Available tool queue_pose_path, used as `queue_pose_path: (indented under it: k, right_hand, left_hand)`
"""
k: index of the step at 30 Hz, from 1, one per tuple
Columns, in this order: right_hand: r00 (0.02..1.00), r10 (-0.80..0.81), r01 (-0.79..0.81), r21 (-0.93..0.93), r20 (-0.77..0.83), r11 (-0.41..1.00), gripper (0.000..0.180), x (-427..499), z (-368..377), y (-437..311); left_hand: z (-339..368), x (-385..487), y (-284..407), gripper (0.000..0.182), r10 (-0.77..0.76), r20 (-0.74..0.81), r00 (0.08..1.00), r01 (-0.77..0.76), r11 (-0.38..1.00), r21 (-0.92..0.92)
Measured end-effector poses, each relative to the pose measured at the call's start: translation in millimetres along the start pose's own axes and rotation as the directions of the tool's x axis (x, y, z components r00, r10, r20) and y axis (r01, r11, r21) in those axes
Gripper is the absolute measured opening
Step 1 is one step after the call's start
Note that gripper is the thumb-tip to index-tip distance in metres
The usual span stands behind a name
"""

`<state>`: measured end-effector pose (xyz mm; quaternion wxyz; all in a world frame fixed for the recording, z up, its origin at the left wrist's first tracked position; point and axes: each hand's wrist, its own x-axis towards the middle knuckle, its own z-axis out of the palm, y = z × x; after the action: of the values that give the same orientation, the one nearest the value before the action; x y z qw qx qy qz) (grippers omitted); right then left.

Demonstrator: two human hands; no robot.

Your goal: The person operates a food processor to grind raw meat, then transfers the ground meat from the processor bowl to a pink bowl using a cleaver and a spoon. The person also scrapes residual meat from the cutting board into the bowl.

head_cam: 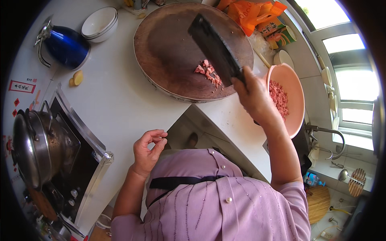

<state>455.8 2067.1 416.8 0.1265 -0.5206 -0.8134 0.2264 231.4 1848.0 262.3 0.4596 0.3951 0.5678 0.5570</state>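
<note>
My right hand [253, 93] grips the handle of a dark cleaver [214, 49], whose broad blade is over the round wooden chopping block [162, 39]. A small heap of chopped raw meat [209, 73] lies on the block beside the blade. To the right of the block, partly behind my right forearm, a pink plastic basin [295, 93] holds minced meat [278, 98]. My left hand [150, 149] is raised in front of my body near the counter's edge, thumb and forefinger curved close to each other, with nothing seen between them.
Two stacked white bowls [101, 25], a blue vacuum jug [68, 46] and cut ginger pieces [77, 79] stand or lie on the left counter [120, 90]. A steel pot [39, 144] is on the stove. An orange plastic bag [250, 13] lies behind the block; a faucet [328, 132] is at right.
</note>
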Motion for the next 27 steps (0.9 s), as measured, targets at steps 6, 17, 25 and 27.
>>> queue_pose_path:
  k: [6, 17, 25, 27]
  right_hand:
    - [0.993, 0.116, -0.113, -0.104, 0.025, 0.988, 0.023, 3.2, 14.2, -9.1]
    - [0.999, 0.052, -0.053, -0.103, -0.004, 0.993, 0.021, 11.1, 18.0, 8.9]
    - [0.998, 0.053, -0.053, 0.012, 0.019, 0.998, 0.022, 12.6, -2.1, -5.2]
    - [1.0, -0.016, 0.017, -0.076, 0.006, 0.997, 0.022, 12.8, 14.7, 18.2]
  left_hand:
    - [1.4, -4.5, -3.4, 0.024, -0.065, -0.008, 0.998, 0.065, 0.995, -0.072]
    - [0.9, -6.6, 1.1, 0.023, -0.064, -0.02, 0.998, 0.064, 0.997, -0.043]
    - [-2.4, -7.6, -4.5, 0.023, -0.05, -0.064, 0.997, 0.047, 0.998, -0.043]
    - [0.0, -5.8, -3.2, 0.023, -0.064, -0.045, 0.997, 0.06, 0.995, -0.077]
